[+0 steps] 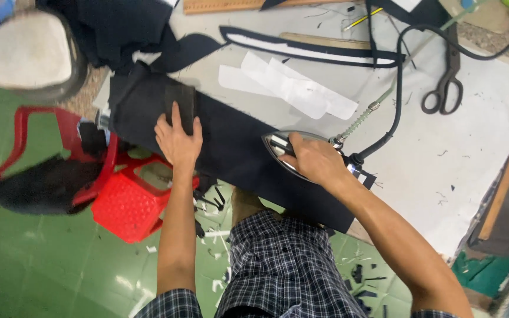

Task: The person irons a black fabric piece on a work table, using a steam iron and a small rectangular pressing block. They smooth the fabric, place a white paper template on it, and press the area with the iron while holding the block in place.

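Checked shorts [284, 265] of the person fill the bottom of the view, closest to the camera, above a green floor [42, 259] with small scraps of cloth and paper.

At the far left stands a red plastic stool [128, 203], with a second red stool [48, 147] behind it that carries a dark piece of cloth. Above them, at the top left corner, a pale round cushion [27, 50] is seen.

Next comes the left hand [178, 138]. It lies flat on the dark fabric [231, 147], palm down, the fingers [175, 115] together and stretched, pressing a small dark patch [181, 106] onto the cloth. The dark fabric is spread along the near edge of the tabletop [478, 147], from the left corner to near the middle, and part of it hangs over the edge.

To the right, the right hand [316, 159] holds the handle of a steam iron [281, 147]; the fingers are wrapped closed around it. The iron rests on the dark fabric, its tip pointing to the left hand, a little apart from it. A black hose [399, 88] and a braided cable [363, 118] go from the back of the iron up across the tabletop.

Behind the iron lie white paper pieces [293, 85] and a long dark strip [307, 50]. Farther right, black scissors [446, 88] lie on the tabletop, well apart from both hands.
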